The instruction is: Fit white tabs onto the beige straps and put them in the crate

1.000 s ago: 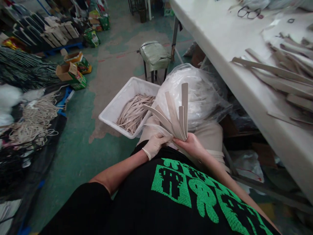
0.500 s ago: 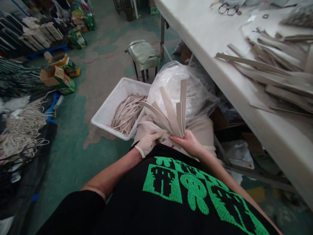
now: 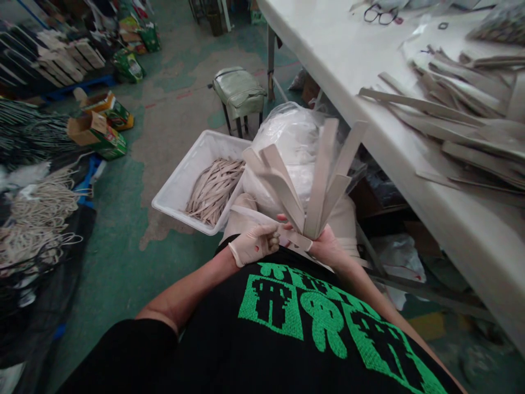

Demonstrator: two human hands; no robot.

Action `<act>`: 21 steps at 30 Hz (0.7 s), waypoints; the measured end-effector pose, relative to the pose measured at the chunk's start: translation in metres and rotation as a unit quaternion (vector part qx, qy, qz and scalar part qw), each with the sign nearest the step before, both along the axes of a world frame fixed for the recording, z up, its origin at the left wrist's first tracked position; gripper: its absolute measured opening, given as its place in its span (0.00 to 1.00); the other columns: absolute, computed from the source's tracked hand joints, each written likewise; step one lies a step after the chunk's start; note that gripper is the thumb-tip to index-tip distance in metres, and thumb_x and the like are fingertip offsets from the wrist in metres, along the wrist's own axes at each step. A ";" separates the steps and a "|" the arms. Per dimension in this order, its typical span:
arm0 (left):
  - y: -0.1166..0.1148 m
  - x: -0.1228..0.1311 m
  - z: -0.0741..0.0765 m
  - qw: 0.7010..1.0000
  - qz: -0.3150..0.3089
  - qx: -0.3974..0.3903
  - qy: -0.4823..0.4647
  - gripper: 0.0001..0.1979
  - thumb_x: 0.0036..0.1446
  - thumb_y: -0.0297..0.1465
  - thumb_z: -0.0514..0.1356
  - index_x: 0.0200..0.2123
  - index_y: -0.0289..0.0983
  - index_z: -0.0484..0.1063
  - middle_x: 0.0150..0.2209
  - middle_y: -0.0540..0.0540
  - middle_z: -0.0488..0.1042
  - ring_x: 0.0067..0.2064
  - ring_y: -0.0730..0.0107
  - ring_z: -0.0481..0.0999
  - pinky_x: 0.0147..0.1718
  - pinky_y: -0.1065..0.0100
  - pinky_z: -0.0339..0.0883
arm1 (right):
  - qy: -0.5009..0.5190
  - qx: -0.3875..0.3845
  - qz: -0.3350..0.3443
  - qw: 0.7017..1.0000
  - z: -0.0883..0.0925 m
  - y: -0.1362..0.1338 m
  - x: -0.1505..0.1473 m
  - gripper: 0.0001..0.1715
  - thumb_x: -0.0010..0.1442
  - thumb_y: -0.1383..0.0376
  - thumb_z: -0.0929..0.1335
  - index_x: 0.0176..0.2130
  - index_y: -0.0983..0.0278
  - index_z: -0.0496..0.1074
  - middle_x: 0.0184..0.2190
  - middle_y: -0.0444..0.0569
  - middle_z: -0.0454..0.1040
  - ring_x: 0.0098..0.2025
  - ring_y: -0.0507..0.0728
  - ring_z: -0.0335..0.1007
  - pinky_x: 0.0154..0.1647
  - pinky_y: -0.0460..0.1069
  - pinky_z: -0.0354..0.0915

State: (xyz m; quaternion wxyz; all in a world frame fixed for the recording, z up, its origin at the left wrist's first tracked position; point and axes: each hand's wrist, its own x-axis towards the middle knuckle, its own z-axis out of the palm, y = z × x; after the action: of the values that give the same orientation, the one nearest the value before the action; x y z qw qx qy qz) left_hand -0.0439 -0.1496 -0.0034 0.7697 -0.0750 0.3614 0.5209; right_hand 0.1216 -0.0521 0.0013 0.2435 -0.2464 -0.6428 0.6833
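My right hand [image 3: 326,247] is closed around the lower ends of several flat beige strips [image 3: 315,191], which fan upward and outward. My left hand [image 3: 256,242], in a pale glove with a small red spot, has its fingers curled at one pale strip [image 3: 301,239] that runs across to the right hand. How the left fingertips grip it is partly hidden. Both hands are over my lap, close to the black shirt. Just beyond the strips rests a clear plastic bag [image 3: 283,131] of white material.
A white plastic bin [image 3: 176,183] holding thin beige strips [image 3: 215,189] stands at left. Behind it is a green padded stool [image 3: 238,90]. On the right, a white table [image 3: 328,49] carries a heap of beige strips [image 3: 459,109] and eyeglasses [image 3: 381,15]. Corded bundles [image 3: 41,213] lie far left.
The strips in my right hand have spread wider and tipped to the right. My left hand has rolled and shifted slightly lower, and a pale strip now shows between the hands.
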 end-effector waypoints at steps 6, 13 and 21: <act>0.003 0.009 -0.020 0.997 -0.033 0.071 0.001 0.13 0.45 0.30 0.72 0.33 0.33 0.75 0.26 0.48 0.73 0.27 0.75 0.70 0.28 0.73 0.63 | -0.056 0.043 -0.055 0.996 -0.012 -0.008 -0.008 0.14 0.51 0.55 0.75 0.30 0.63 0.81 0.26 0.47 0.79 0.28 0.58 0.74 0.31 0.51 0.72; -0.005 -0.011 -0.047 0.989 -0.079 0.055 -0.111 0.18 0.59 0.38 0.61 0.42 0.27 0.75 0.40 0.35 0.79 0.42 0.58 0.79 0.42 0.63 0.71 | -0.099 -0.028 -0.059 0.993 -0.012 -0.005 -0.009 0.18 0.48 0.52 0.75 0.24 0.65 0.76 0.20 0.47 0.75 0.21 0.55 0.69 0.24 0.49 0.69; 0.029 -0.104 -0.078 0.923 0.356 -0.129 0.066 0.19 0.67 0.31 0.50 0.54 0.25 0.69 0.28 0.41 0.78 0.25 0.70 0.77 0.28 0.71 0.74 | -0.118 -0.082 -0.049 0.989 0.016 -0.004 0.045 0.22 0.47 0.49 0.76 0.25 0.65 0.76 0.20 0.50 0.74 0.19 0.53 0.66 0.19 0.46 0.61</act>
State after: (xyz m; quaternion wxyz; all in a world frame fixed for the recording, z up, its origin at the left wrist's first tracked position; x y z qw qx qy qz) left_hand -0.1483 -0.1209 -0.0817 0.4919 -0.2627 0.4247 0.7132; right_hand 0.1662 -0.0561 0.0170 0.1783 -0.3750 -0.5962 0.6871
